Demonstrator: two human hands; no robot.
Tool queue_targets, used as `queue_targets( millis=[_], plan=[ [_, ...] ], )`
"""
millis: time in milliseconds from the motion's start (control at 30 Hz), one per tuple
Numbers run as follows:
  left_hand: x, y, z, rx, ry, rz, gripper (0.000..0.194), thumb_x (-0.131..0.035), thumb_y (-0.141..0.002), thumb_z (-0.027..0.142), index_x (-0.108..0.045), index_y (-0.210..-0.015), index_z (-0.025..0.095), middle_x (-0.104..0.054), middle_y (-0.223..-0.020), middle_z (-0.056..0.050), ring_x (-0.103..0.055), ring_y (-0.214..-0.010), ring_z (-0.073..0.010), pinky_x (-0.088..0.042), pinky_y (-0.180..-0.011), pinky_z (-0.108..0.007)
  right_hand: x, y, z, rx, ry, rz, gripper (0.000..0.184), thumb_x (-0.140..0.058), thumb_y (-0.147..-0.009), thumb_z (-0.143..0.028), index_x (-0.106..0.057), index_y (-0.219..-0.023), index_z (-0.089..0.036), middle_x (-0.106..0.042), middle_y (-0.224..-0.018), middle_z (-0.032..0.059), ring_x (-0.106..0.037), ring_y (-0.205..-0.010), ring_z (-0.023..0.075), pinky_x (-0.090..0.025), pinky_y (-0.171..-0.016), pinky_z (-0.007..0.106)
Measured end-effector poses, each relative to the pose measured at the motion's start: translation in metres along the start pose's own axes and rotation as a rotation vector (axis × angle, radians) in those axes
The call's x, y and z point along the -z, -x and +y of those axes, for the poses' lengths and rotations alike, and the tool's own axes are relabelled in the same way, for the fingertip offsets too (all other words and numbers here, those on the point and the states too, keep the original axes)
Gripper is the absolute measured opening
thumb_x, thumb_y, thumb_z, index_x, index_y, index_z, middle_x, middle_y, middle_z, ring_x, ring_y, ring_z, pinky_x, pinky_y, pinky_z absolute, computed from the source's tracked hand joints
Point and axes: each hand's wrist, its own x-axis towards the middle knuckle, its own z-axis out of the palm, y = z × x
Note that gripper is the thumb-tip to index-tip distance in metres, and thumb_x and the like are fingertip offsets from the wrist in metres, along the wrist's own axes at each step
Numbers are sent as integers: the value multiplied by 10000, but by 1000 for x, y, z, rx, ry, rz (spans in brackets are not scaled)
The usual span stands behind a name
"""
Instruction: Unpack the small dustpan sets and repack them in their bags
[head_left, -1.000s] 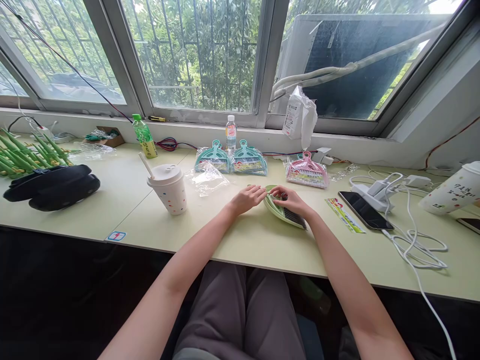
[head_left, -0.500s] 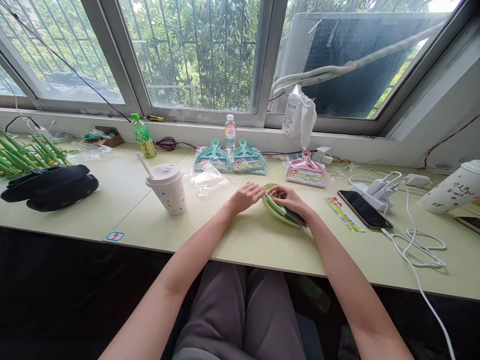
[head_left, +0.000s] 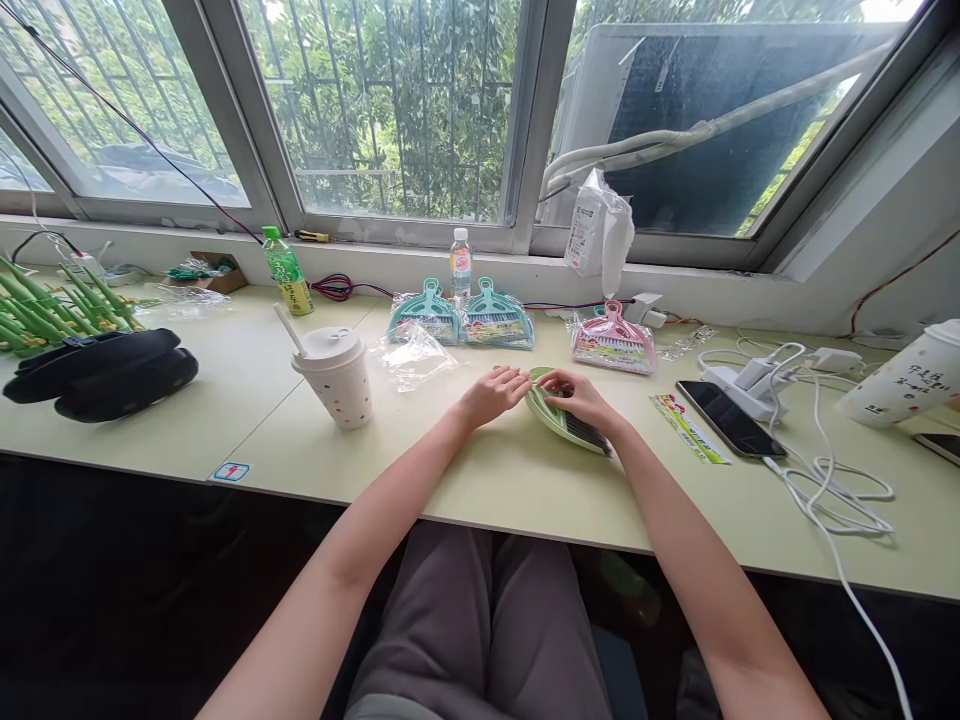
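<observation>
Grey trousers (head_left: 480, 630) sit at the bottom of the view, below the table's front edge. Both forearms reach forward from there and converge on a pale green plastic dustpan (head_left: 553, 418), which lies tilted on the pale green tabletop (head_left: 525, 500) with a strip of dark bristles (head_left: 587, 434) showing at its near right side. The right hand (head_left: 583, 400) arches over it, fingers curled narrowly around the piece, and this looks like the main hold. The left hand (head_left: 491, 393) lies palm down with fingers nearly straight and close together, their tips at the dustpan's rim, apparently steadying it rather than gripping it.

Beyond the hands, a crumpled clear plastic bag (head_left: 411, 357) lies beside a white polka-dotted paper cup (head_left: 336, 385) with a straw. Two teal dustpan sets (head_left: 425, 318) and a pink one (head_left: 613, 345), each in clear wrap, stand in a loose row, as if set aside together. To the right lie a printed green-and-yellow card strip (head_left: 688, 428), a black smartphone (head_left: 727, 418) and a white cable (head_left: 825, 500). A barred window (head_left: 390, 110) fills the far wall.
</observation>
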Motion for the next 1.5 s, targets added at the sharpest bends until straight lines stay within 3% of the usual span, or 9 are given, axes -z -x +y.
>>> queue_targets(
  millis=[200, 433, 633, 733, 1133, 1300, 1500],
  plan=[
    [-2, -1, 2, 35, 13, -46, 278, -443, -932, 63, -667, -1080, 137, -695, -1146, -69, -654, -1060, -162, -512, -936, -299, 0, -1, 2, 8, 10, -5, 257, -663, -723, -360, -657, -931, -210, -630, -853, 34, -544, -830, 190, -412, -769, 327],
    [1, 0, -1, -28, -38, -61, 282, -424, -944, 78, -662, -1077, 149, -695, -1139, -48, -642, -1047, -162, -488, -961, -306, -1, 0, 2, -34, -18, -31, 301, -677, -699, -366, -655, -951, -203, -618, -825, 22, -534, -800, 176, -420, -765, 324],
    [4, 1, -4, -66, -55, -92, 352, -412, -947, 76, -590, -1243, 146, -641, -1251, -62, -603, -1125, -160, -421, -1069, -335, -1, 1, 0, -25, -14, -32, 286, -664, -708, -365, -645, -941, -201, -620, -836, 25, -539, -819, 183, -428, -771, 328],
    [2, 1, -5, -85, -27, -83, 352, -401, -948, 70, -594, -1237, 129, -630, -1270, -75, -585, -1168, -161, -410, -1093, -347, -2, 1, 1, -24, -7, -37, 286, -657, -713, -352, -644, -955, -201, -614, -836, 25, -538, -819, 183, -426, -779, 333],
    [-3, -2, 3, -37, 21, -112, 289, -442, -924, 52, -629, -1139, 105, -677, -1155, -116, -639, -1088, -169, -447, -1040, -325, -1, 1, 3, -37, -4, -41, 272, -642, -705, -316, -653, -949, -194, -626, -858, 30, -544, -840, 183, -420, -793, 329],
    [-5, 0, 8, -88, -35, -179, 309, -417, -926, 61, -615, -1162, 80, -679, -1134, -127, -655, -1031, -181, -480, -957, -296, 2, 3, 2, -54, 55, -73, 278, -623, -712, -305, -673, -964, -200, -633, -864, 27, -531, -837, 180, -412, -800, 327],
    [-11, 0, 12, -81, -6, -171, 322, -427, -915, 53, -613, -1178, 70, -669, -1156, -152, -651, -1049, -198, -469, -960, -309, 3, 3, 7, -46, 73, -80, 284, -635, -700, -312, -670, -960, -201, -615, -849, 25, -526, -830, 184, -428, -804, 333]
  ],
)
